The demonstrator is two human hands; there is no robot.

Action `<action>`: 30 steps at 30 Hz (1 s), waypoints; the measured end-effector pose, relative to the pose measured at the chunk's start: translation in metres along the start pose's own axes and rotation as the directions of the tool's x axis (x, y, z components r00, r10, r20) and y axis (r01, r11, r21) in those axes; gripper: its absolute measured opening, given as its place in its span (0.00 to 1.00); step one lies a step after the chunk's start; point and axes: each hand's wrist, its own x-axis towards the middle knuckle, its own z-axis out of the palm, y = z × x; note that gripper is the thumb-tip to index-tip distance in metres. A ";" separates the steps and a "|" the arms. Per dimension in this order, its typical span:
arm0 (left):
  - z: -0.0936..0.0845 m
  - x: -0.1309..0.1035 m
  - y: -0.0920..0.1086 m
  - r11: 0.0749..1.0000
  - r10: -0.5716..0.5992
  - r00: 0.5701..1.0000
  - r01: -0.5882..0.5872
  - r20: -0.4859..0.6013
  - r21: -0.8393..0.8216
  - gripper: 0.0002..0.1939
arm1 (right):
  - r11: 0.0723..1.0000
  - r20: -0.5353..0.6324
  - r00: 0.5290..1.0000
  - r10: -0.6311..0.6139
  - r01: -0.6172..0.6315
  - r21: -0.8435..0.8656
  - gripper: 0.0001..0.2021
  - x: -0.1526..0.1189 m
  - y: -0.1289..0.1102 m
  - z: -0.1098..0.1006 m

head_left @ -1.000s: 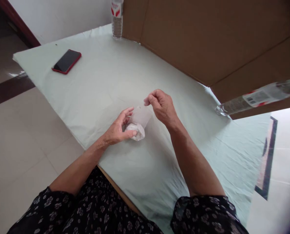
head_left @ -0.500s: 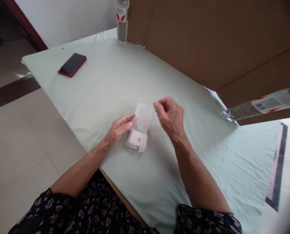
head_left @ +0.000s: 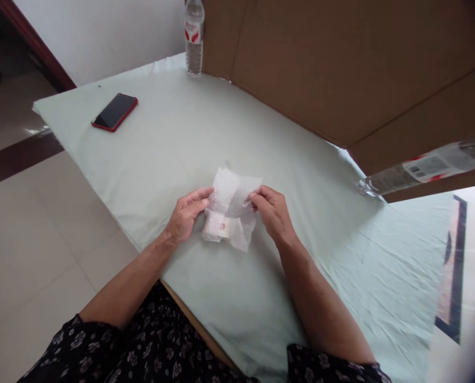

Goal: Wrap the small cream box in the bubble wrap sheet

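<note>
A sheet of whitish, see-through bubble wrap (head_left: 237, 194) lies partly unfolded in the middle of the table. At its near end sits a small pale box (head_left: 223, 225) with a reddish mark, still partly covered by the wrap. My left hand (head_left: 186, 214) pinches the left edge of the sheet between thumb and fingers. On the other side, my right hand (head_left: 272, 210) has the right edge pinched, holding that flap spread outward. What the box contains cannot be seen.
A pale green cloth (head_left: 161, 138) covers the table. A phone in a red case (head_left: 115, 112) lies at the far left. One water bottle (head_left: 194, 40) stands at the back; another bottle (head_left: 424, 169) leans against the large brown cardboard (head_left: 341, 69) on the right.
My right hand has come down onto the wrap and gripped its right edge. The wrap has opened out wider to the right, showing more of the box. My left hand stays at the left edge.
</note>
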 end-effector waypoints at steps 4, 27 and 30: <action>0.001 0.001 0.002 0.956 0.115 0.992 -0.096 -0.056 0.276 0.25 | 0.899 0.073 0.975 0.212 -0.223 0.376 0.12 -0.003 0.011 -0.006; 0.015 0.010 0.051 0.351 0.123 0.989 0.029 -0.077 0.936 0.18 | 0.705 0.231 0.945 0.234 -0.328 0.629 0.18 0.006 0.021 0.008; 0.017 0.008 0.048 0.255 0.106 0.992 0.039 -0.068 0.966 0.09 | 0.717 0.217 0.949 0.230 -0.315 0.621 0.20 0.004 0.018 0.008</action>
